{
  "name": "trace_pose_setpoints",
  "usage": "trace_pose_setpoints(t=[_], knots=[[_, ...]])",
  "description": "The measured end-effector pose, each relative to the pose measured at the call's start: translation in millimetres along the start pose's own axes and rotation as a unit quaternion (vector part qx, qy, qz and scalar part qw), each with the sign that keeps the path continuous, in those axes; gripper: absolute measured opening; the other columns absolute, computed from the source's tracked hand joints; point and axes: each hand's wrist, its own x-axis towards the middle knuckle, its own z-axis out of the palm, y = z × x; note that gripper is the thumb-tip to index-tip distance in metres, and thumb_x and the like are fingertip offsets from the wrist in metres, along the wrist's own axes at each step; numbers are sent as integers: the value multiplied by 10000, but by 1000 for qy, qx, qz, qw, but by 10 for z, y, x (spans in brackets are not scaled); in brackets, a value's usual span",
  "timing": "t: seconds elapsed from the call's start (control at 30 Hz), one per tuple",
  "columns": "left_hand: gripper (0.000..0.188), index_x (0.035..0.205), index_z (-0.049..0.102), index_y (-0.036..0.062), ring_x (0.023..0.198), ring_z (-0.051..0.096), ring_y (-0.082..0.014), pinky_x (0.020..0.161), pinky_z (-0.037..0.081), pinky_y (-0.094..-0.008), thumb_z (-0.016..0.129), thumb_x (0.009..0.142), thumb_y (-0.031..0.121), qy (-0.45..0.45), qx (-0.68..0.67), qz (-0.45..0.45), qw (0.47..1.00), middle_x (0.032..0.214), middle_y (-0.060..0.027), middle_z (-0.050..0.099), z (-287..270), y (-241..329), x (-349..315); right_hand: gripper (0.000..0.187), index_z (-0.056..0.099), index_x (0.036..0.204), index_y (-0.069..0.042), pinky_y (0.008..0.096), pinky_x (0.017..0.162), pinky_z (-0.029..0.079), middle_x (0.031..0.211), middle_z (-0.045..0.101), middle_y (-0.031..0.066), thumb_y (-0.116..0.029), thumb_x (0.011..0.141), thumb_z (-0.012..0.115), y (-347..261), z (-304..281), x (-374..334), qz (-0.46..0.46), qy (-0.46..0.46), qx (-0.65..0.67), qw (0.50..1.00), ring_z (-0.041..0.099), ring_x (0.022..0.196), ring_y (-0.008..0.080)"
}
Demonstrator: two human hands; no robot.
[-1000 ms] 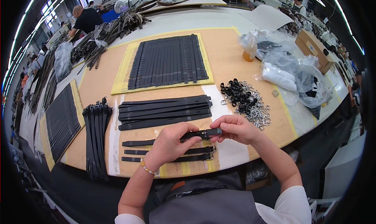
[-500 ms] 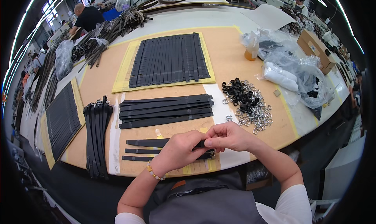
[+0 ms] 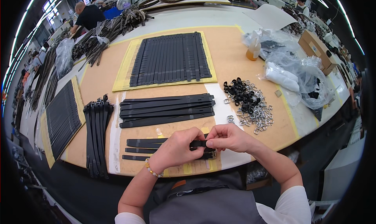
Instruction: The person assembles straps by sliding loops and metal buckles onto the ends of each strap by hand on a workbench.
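Note:
Near the front edge of the table, a black strap [image 3: 199,144] runs between my two hands. My left hand [image 3: 178,146] is closed around it, and a beaded bracelet circles that wrist. Thumb and fingers of my right hand [image 3: 226,137] pinch the strap's right end. Under the left hand lie black straps side by side, their left ends showing, among them the lower strap [image 3: 135,157]. A silver buckle [image 3: 212,154] shows just below the right fingertips. My fingers hide part of the held strap's end.
Behind my hands lies a stack of black straps [image 3: 166,111]. At right sits a pile of black loops [image 3: 237,92] and silver buckles [image 3: 260,116]. Buckled straps [image 3: 97,136] lie left. Boards of straps [image 3: 170,59], a bottle [image 3: 253,51] and plastic bags [image 3: 284,77] lie farther off.
My hands have drawn slightly apart, so more of the strap shows between them. The right hand has shifted a little downward.

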Motion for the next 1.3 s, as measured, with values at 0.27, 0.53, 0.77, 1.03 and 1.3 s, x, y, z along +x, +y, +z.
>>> trace_pose_setpoints(t=[0.27, 0.53, 0.77, 1.03, 1.3], knots=[[247, 1011, 672, 1, 789, 711, -145, 656, 591, -276, 804, 816, 75, 9, -3, -4, 1000, 874, -92, 725, 17, -4, 6, 291, 714, 1034, -27, 231, 645, 532, 866, 699, 1, -292, 956, 804, 6, 4, 5, -8, 3, 2, 1000, 637, 736, 58], [237, 997, 670, 2, 754, 704, -164, 644, 581, -288, 804, 815, 76, 22, 4, 6, 1000, 862, -100, 720, 34, -11, -4, 284, 709, 1024, -14, 238, 609, 517, 826, 689, -2, -277, 960, 798, 17, 22, 10, -30, 11, -18, 999, 628, 725, 57], [207, 986, 677, 13, 716, 700, -213, 639, 567, -316, 797, 826, 69, 17, 15, 33, 999, 857, -111, 715, 23, 11, -16, 276, 720, 995, -8, 246, 610, 483, 819, 706, 7, -271, 956, 793, 65, 84, 3, -57, 42, -66, 995, 600, 701, 60], [208, 1016, 678, 15, 777, 706, -281, 682, 563, -361, 798, 873, 106, -6, 34, 18, 999, 899, -133, 710, -42, 179, -118, 280, 717, 1001, -21, 312, 641, 478, 789, 681, 40, -300, 989, 695, -186, 139, -30, -76, -21, -229, 970, 572, 719, 90], [172, 1002, 722, 21, 792, 706, -261, 687, 561, -340, 814, 873, 90, 50, 107, 2, 993, 896, -112, 720, -408, -9, -327, 258, 712, 920, -14, 284, 624, 454, 715, 631, 8, -265, 979, 714, 19, 96, -30, -109, 61, -155, 980, 530, 685, 70]])
